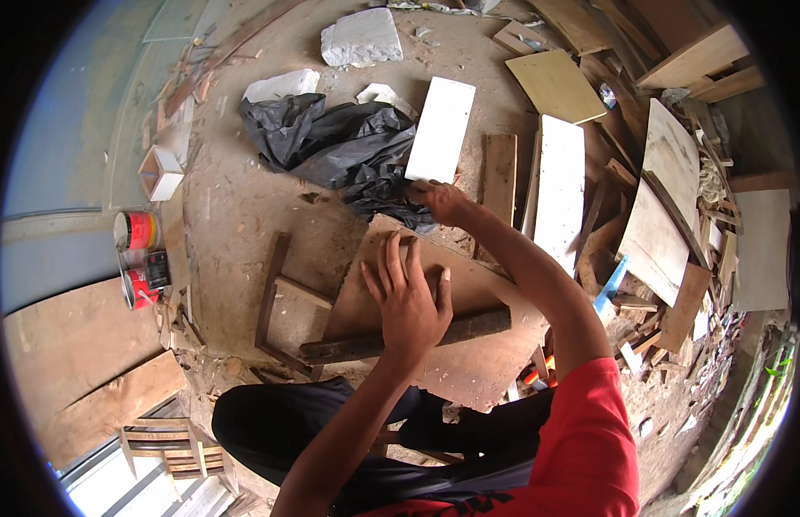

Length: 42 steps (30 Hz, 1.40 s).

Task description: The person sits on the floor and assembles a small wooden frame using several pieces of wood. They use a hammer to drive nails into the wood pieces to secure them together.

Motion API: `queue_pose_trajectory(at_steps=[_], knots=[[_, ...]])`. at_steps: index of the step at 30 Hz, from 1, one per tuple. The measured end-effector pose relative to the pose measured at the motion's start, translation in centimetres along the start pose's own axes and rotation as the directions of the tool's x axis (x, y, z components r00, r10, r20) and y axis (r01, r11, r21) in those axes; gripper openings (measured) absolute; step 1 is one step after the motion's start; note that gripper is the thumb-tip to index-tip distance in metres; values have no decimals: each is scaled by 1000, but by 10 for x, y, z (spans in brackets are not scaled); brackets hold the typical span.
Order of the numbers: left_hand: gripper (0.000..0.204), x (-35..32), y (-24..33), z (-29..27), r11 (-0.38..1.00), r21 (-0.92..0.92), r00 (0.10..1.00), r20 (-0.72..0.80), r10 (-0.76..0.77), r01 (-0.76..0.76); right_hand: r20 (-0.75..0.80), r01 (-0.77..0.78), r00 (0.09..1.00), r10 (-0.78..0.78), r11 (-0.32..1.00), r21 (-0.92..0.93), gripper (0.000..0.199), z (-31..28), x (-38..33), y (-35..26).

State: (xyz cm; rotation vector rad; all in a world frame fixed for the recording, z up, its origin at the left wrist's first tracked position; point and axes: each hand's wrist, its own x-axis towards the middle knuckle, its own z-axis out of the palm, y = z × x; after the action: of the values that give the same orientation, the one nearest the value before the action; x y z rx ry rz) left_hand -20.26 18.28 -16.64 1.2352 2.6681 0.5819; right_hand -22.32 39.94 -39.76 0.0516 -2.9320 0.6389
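My left hand (410, 297) lies palm down with fingers spread on a brown wooden board (469, 271) in front of me. A dark wooden strip (477, 327) runs across the near part of that board, beneath my left wrist. My right hand (441, 203) is past the board's far edge, its fingers curled by the lower end of a white rectangular panel (441, 129). Something small and dark shows at those fingertips, too hidden to name. A crumpled black plastic sheet (344, 142) lies just left of my right hand.
White broken slabs (361, 37) lie on the dusty floor at the far side. Paint cans (137, 231) stand at the left, near a small wooden frame (275, 289). Boards and scraps (667, 207) pile up at the right, with a blue-handled tool (612, 284) among them.
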Motion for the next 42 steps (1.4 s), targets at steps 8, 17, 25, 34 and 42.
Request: queue_pose_trajectory(at_steps=[8, 17, 25, 34, 42], knots=[[59, 2, 3, -1, 999, -30, 1000, 12, 19, -18, 6, -203, 979, 203, 979, 21, 48, 9, 1, -10], [59, 0, 2, 0, 1000, -20, 1000, 1, 10, -10, -146, -214, 961, 234, 966, 142, 33, 16, -3, -6], [60, 4, 5, 5, 998, -38, 999, 6, 51, -51, -315, -316, 912, 262, 939, -134, 26, 76, -27, 32], [59, 0, 2, 2, 1000, -13, 1000, -20, 14, -14, 34, -510, 860, 509, 859, 46, 25, 7, 7, -18], [58, 0, 2, 1, 1000, -5, 999, -36, 22, -22, -60, -402, 889, 454, 836, 374, 24, -8, 8, -10]])
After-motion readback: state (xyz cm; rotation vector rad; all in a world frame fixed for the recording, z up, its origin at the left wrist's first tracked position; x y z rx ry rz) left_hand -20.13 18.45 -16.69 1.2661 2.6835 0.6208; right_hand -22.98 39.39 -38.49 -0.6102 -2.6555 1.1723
